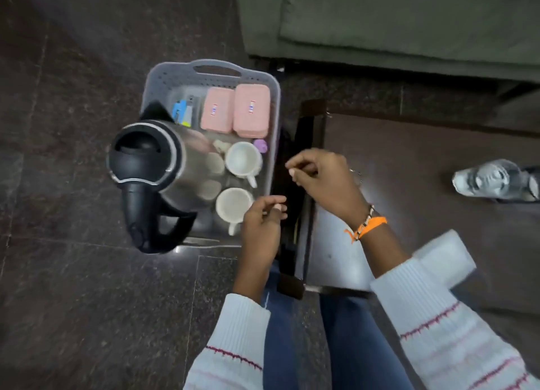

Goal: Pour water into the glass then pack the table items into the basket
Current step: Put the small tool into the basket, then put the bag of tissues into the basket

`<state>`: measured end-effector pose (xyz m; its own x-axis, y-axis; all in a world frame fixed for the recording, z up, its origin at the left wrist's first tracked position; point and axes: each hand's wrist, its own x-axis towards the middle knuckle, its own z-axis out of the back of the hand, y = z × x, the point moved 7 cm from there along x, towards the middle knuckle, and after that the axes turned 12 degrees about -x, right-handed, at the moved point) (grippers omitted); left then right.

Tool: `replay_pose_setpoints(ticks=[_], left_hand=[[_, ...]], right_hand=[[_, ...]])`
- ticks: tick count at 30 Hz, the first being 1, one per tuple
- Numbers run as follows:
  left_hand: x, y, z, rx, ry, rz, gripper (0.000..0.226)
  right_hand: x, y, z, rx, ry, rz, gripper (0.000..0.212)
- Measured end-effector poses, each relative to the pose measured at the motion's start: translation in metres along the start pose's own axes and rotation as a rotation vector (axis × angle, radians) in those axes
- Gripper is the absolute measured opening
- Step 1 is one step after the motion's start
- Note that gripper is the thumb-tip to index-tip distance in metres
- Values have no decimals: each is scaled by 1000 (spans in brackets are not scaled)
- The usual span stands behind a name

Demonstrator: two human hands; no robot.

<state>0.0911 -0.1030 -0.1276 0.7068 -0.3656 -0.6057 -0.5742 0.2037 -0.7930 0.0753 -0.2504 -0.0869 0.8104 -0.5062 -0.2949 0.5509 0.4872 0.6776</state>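
A grey plastic basket stands on the dark floor left of a low table. In it are a steel kettle with a black lid and handle, two white cups, two pink boxes, a small purple item and blue and yellow items. My left hand hovers at the basket's right rim beside the nearer cup, fingers loosely curled, holding nothing. My right hand is over the table's left edge, fingers bent, empty. A glass stands at the table's right.
A green sofa fills the top right behind the table. A white block lies on the table by my right sleeve. My knees in blue jeans are below, between basket and table. Dark stone floor spreads to the left.
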Motion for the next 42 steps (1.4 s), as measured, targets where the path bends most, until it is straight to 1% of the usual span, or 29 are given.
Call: replay_pose_setpoints(ticks=[4,8,12,14,16,17,19,20,21,22,24,25,26,27,28,30,32,33,36,37,40,42], left_hand=[[-30,37,-61,128,148,63,33],[-59,84,-120,277,281,150,34],[-80,128,-173,451,414,218,31],[-90,150,-199,539,475,258,24],[-97,169,-219,634,516,289,19],[-99,176,-227,667,522,300,19],[-102,188,-244,711,523,309,21],[-103,192,-249,723,522,312,21],[-102,196,-251,734,526,319,21],[-103,201,-255,744,536,331,20],[-103,212,-261,759,544,356,19],[-102,216,-263,770,539,360,20],[-98,218,-263,790,526,359,21],[-93,219,-263,814,506,351,23],[-87,218,-261,833,477,337,25],[-73,213,-259,830,412,309,28],[-62,204,-256,782,350,295,33],[-57,199,-254,753,326,297,39],[-50,185,-243,697,327,365,63],[-50,180,-238,666,341,399,65],[-52,163,-218,510,372,434,51],[-53,149,-202,347,343,416,46]], right_hand=[[-75,-90,25,15,-51,-208,11],[-142,-188,40,63,-100,-475,13],[-201,-270,54,135,-229,-757,17],[-227,-307,56,193,-303,-895,17],[-250,-339,54,257,-397,-1044,19],[-259,-352,53,279,-432,-1110,24],[-276,-381,49,317,-451,-1237,36],[-281,-392,44,382,-460,-1286,36],[-281,-398,39,491,-483,-1306,27],[-281,-405,35,571,-487,-1319,18],[-275,-415,34,594,-468,-1329,20],[-271,-420,32,608,-461,-1335,25],[-267,-423,31,625,-460,-1338,37],[-262,-424,32,650,-465,-1329,45],[-258,-426,32,676,-461,-1311,47],[-246,-423,32,753,-378,-1265,45],[-231,-411,33,880,-276,-1170,40],[-224,-402,35,943,-232,-1112,37],[-204,-369,45,1036,-91,-906,31],[-198,-355,49,1060,-38,-830,27],[-181,-315,53,1050,77,-688,18],[-171,-292,53,1003,98,-644,22]])
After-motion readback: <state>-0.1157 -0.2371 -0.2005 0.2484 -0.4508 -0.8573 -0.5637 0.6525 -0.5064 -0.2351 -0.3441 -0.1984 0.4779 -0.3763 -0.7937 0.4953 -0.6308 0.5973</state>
